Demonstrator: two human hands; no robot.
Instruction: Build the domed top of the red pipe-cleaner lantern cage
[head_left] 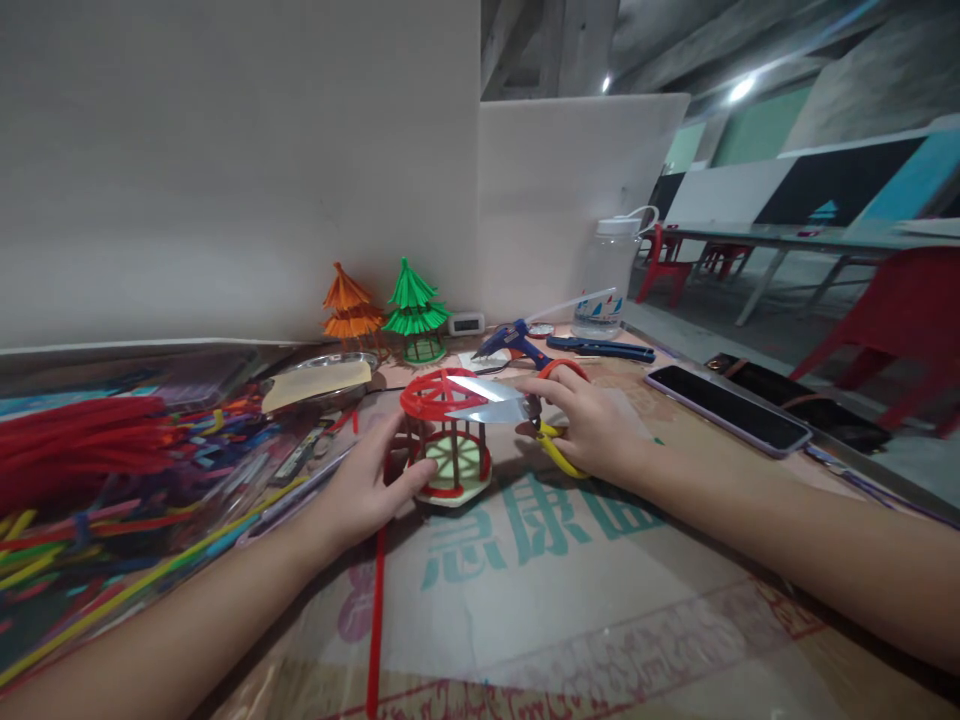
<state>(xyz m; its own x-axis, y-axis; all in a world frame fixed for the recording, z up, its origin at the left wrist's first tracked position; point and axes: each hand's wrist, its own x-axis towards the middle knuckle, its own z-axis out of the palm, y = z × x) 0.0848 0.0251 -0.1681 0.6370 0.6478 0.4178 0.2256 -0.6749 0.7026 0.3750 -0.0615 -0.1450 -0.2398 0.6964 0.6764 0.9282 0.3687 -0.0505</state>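
My left hand (379, 470) is closed around the side of a small pavilion frame (454, 488), thumb at its front near the base. The frame has a red ring on top with crossing spokes, dark upright posts and a pale green base edged in red. In my right hand (592, 425) is a pair of scissors (559, 455) with red and yellow handles. Their blades are spread and reach left over the red top ring; I cannot tell whether they touch it. A red pipe cleaner (377, 620) runs from below my left hand towards the near table edge.
Behind stand an orange tiered model (351, 305) and a green one (416, 310). A blue glue gun (517, 342), a water bottle (600, 280) and a phone (727, 408) lie or stand to the right. Red pipe cleaners (82, 440) and coloured scraps crowd the left.
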